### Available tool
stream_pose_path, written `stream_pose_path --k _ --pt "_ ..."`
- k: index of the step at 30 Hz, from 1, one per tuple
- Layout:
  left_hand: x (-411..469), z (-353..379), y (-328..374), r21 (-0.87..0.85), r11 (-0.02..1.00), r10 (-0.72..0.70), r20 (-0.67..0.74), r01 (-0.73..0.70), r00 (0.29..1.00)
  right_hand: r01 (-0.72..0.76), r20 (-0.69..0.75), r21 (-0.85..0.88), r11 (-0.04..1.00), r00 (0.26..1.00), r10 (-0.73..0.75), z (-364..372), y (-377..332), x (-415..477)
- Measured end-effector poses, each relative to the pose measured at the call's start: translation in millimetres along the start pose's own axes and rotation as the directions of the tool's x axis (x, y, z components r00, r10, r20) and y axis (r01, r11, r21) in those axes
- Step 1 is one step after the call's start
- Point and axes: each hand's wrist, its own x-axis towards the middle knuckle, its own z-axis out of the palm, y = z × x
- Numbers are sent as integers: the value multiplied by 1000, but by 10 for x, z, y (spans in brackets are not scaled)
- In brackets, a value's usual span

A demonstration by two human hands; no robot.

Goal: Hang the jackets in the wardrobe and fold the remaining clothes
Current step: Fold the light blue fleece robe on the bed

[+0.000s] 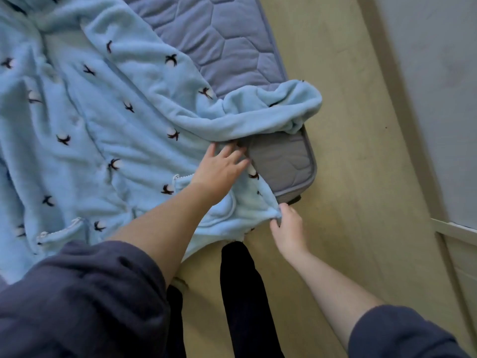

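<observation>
A light blue fleece garment [108,120] with small dark bird prints lies spread over the grey quilted mattress [219,40]. One sleeve [271,109] stretches right, its cuff drooping over the mattress edge. My left hand [222,166] lies flat with spread fingers on the garment just below that sleeve. My right hand [287,228] pinches the garment's lower corner at the mattress's near corner, lifted slightly off the edge.
The mattress corner [286,161] sits low on a pale wooden floor [348,125]. A grey-white wall or panel [438,86] runs along the right side. My dark-trousered legs [245,293] stand against the mattress edge.
</observation>
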Motion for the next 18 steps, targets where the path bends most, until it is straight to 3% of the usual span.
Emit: stream_pose_path --k 3,5,7,9,12,15,18 --pt "124 -80 -35 29 999 33 10 -34 999 31 -4 33 999 1000 -31 -18 22 31" --pt "180 -148 -76 -25 999 40 -22 -41 999 -42 -32 184 982 998 48 -68 95 32" --pt "219 -193 -116 -57 995 75 -95 -80 993 -166 52 464 870 986 161 -129 182 45" --pt "239 -196 -112 -53 995 81 -107 -87 991 -289 195 601 745 957 214 -168 226 85" --pt "232 -147 -20 -91 996 -25 -59 20 998 -325 265 544 773 941 209 -149 189 119" --pt "180 -40 67 -151 985 -96 -112 79 989 -157 90 399 904 987 132 -94 189 107" --pt "-22 25 149 -269 951 -207 -187 152 960 -183 14 291 939 982 187 -100 195 106"
